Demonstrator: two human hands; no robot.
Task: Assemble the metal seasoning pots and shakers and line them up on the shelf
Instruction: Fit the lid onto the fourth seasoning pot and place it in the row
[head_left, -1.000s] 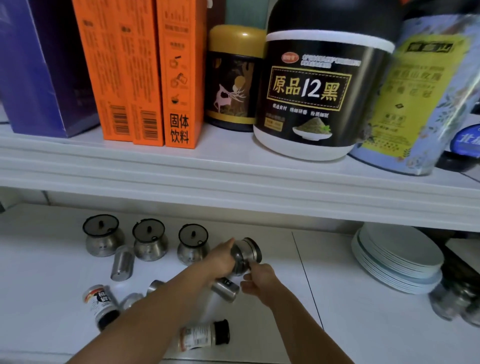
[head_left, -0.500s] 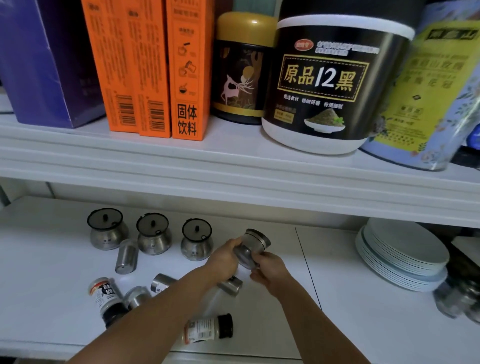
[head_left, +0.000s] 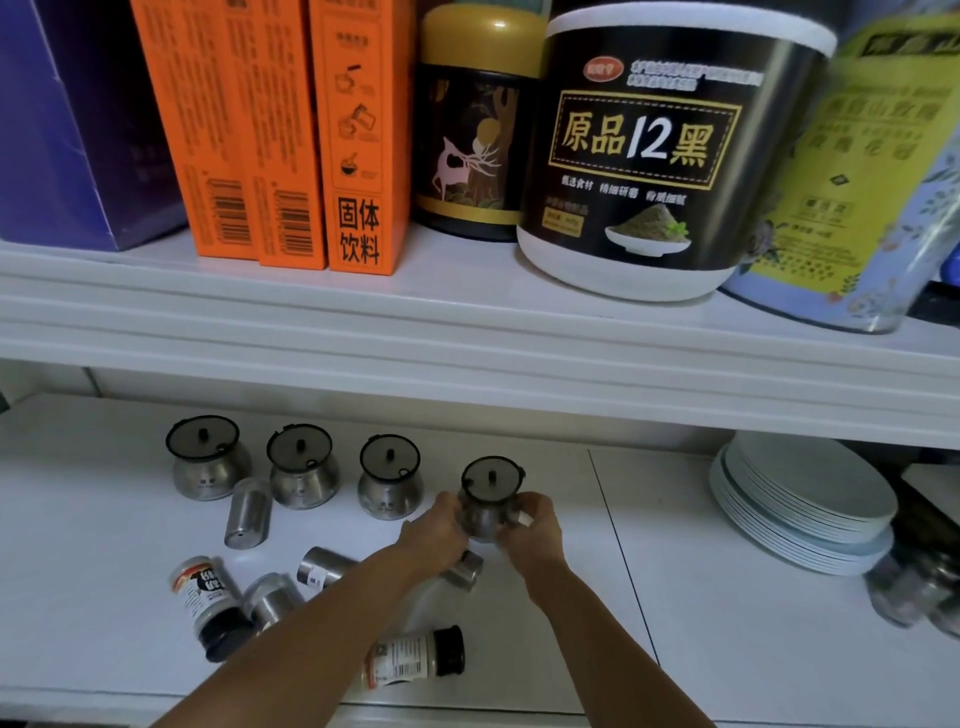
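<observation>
Seasoning pot (head_left: 491, 499) gripped in both hands, apparently being set at the end of the row on the shelf (head_left: 675, 597).
Left hand (head_left: 434, 535) and right hand (head_left: 535, 530) each curl round the upright pot's metal belly, lid on; whether it touches the shelf I cannot tell. Just left of the hands, three lidded pots (head_left: 389, 486) stand in a line. Likely still to do: metal shakers (head_left: 324, 566) below and left of the hands lie on their sides, outside any row.
</observation>
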